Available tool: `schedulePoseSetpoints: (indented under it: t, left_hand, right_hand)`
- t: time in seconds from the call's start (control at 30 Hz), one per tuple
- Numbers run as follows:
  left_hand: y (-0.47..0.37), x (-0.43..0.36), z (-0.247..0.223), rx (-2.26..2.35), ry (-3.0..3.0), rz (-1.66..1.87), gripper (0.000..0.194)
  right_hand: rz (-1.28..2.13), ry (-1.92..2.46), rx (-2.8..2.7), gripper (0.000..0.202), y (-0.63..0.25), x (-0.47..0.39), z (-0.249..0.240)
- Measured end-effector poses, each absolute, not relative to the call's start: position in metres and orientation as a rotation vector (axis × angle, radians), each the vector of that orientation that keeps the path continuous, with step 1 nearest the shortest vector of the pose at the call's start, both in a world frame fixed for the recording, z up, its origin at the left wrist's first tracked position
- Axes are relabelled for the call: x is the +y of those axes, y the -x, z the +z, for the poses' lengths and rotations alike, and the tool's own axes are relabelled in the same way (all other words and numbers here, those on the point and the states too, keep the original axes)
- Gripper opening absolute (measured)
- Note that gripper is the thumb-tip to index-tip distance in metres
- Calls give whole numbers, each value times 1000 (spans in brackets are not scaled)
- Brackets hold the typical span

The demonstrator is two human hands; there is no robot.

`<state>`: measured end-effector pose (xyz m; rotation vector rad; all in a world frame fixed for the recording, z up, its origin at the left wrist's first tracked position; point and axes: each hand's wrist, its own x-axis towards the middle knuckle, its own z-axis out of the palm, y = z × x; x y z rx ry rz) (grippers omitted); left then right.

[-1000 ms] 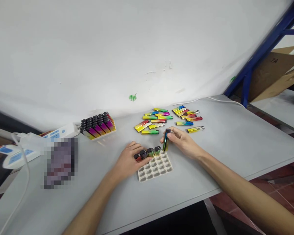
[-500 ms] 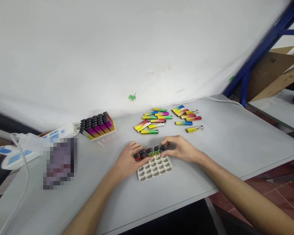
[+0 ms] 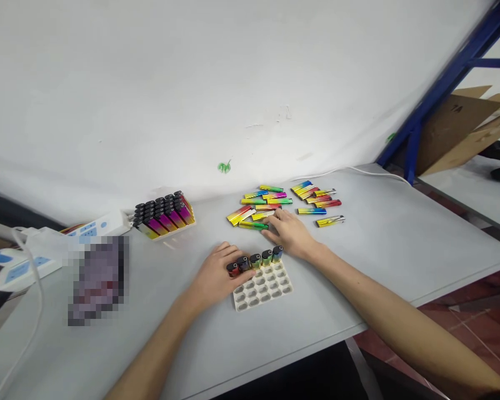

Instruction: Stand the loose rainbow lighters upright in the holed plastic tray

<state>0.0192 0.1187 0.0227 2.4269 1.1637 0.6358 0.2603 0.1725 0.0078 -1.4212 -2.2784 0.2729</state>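
Several lighters (image 3: 255,261) stand upright in the back row of a white tray (image 3: 264,288); the rest of its slots hold nothing. My left hand (image 3: 219,275) is wrapped round the left end of that row, its thumb along the front of the lighters and its fingers behind. My right hand (image 3: 289,230) reaches over the near edge of the left loose pile, fingertips at a silver-yellow lighter (image 3: 262,215) and close to a green-yellow lighter (image 3: 253,225). Its thumb and fingers are apart. A second group of loose lighters (image 3: 316,197) lies further right.
A full tray of upright lighters (image 3: 164,214) stands at the back left. Left of it are a white power strip (image 3: 94,229), a pixelated item (image 3: 98,280) and a white cable (image 3: 39,311). A wall (image 3: 191,111) rises behind the table (image 3: 383,239). Cardboard boxes (image 3: 458,128) are at the right.
My right hand has left the rightmost lighter in the tray, which now stands free, and has moved back to the loose pile. My left hand has stayed at the row.
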Motion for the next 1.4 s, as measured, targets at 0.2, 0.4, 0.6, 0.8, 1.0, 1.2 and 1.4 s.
schedulePoseSetpoints:
  t: [0.2,0.4,0.6,0.8,1.0,1.2,1.4]
  left_hand:
    - [-19,118,23,1177,-2402,643,22]
    - [-20,117,26,1176,-2385,631,21]
    - [-21,117,28,1182,-2395,626,22]
    - [-19,117,25,1170,-2391,633,23]
    - [-20,117,25,1177,-2397,638,21]
    - [-20,117,25,1185,-2374,612,22]
    - [-19,118,24,1180,-2372,604,24]
  right_hand:
    - [813,1226,-1610,21,-276,163,18]
    - [1299,1003,-1025,31,-280,156,37]
    - [1499,1006,-989,58,-272,150,33]
    - [1522,1102,-905,57,-266,149,30]
    - [1502,1141,-862,52,-264,149,29]
    - [1475,1142,-895,57,-264,148,29]
    - [1468,1149,-883,59,-264,149,29]
